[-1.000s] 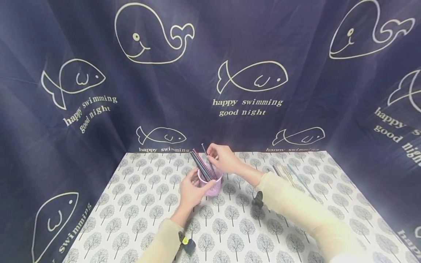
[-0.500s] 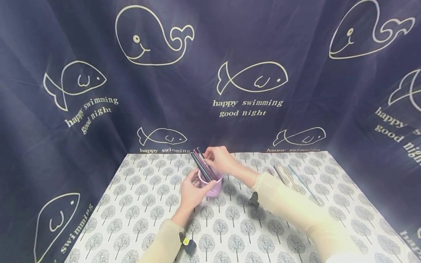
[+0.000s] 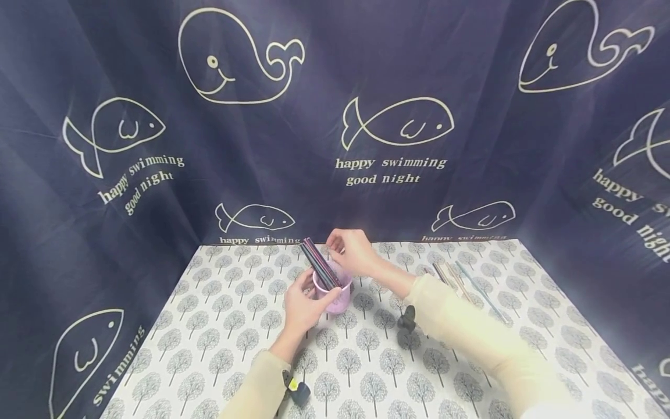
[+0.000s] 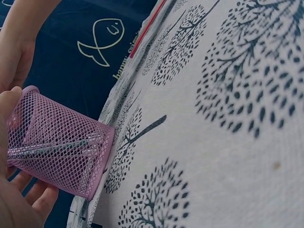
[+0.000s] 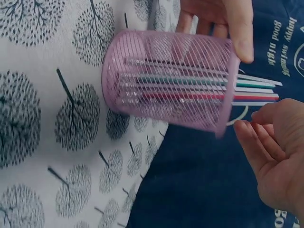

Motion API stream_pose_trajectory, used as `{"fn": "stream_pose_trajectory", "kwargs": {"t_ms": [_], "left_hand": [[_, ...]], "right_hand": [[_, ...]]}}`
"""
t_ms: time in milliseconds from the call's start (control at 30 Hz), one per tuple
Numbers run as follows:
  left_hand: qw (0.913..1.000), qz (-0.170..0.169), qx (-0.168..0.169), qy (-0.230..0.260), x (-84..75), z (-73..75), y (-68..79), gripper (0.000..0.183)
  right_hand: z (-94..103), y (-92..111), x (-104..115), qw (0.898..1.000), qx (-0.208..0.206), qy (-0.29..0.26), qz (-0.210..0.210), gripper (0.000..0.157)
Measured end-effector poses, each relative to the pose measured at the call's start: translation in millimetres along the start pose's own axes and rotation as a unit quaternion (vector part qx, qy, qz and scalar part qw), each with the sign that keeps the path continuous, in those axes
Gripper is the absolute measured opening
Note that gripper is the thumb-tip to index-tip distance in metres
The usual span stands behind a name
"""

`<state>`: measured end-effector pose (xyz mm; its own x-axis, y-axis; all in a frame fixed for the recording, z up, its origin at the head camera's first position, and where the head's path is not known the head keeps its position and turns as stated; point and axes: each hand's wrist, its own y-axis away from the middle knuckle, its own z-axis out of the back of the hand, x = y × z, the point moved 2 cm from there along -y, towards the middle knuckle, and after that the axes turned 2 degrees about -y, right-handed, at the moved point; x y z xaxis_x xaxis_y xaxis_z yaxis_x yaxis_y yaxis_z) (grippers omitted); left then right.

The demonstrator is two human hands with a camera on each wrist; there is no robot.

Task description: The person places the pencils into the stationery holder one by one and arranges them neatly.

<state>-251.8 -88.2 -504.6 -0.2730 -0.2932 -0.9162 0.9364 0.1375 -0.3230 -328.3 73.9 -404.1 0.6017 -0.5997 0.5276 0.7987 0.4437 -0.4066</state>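
A pink mesh pen cup point(image 3: 339, 300) stands on the cloth in the head view, several thin coloured sticks point(image 3: 320, 265) leaning left out of it. My left hand point(image 3: 303, 302) grips the cup's side, thumb near the rim. The right wrist view shows white, green, red and blue sticks point(image 5: 256, 90) through and beyond the mesh. My right hand point(image 3: 353, 253) hovers just above the cup's mouth at the back right. Its fingers point(image 5: 251, 142) are loosely bent beside the stick ends, with nothing visible between them.
More thin sticks point(image 3: 471, 285), some pale and one light blue, lie on the tree-patterned cloth point(image 3: 235, 326) at the right, partly behind my right sleeve point(image 3: 460, 326). A dark blue curtain point(image 3: 314, 145) with fish prints rises behind the table.
My right hand lowers a dark stick into the cup, where it joins the others leaning left, and lets go. The hand then rises slightly. My left hand stays on the cup.
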Motion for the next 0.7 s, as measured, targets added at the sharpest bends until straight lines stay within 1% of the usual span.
{"fn": "stream_pose_trajectory", "kwargs": {"t_ms": [133, 267, 367, 500, 600, 700], "left_hand": [[1.0000, 0.009, -0.003, -0.003, -1.7, -0.8, 0.7, 0.072], [0.9999, 0.015, -0.002, -0.005, -1.9, 0.4, 1.6, 0.071], [0.9997, 0.022, 0.000, -0.006, -1.0, 2.0, 2.0, 0.072], [0.9995, 0.031, -0.002, -0.002, -0.1, 3.0, 1.8, 0.074], [0.9996, 0.028, -0.002, 0.004, -0.1, 2.1, 1.2, 0.074], [0.9997, 0.023, 0.000, 0.004, -1.3, 0.7, 0.1, 0.075]], "right_hand": [[17.6, 3, -10, 1.000, -0.029, -0.002, -0.003, 0.008], [36.0, 9, -23, 0.998, -0.062, -0.003, -0.020, 0.007], [49.7, 14, -34, 0.996, -0.079, 0.000, -0.034, 0.009], [68.2, 21, -51, 0.995, -0.092, 0.016, -0.046, 0.010], [81.8, 28, -62, 0.993, -0.103, 0.031, -0.056, 0.010], [93.6, 36, -68, 0.991, -0.114, 0.039, -0.062, 0.010]]}}
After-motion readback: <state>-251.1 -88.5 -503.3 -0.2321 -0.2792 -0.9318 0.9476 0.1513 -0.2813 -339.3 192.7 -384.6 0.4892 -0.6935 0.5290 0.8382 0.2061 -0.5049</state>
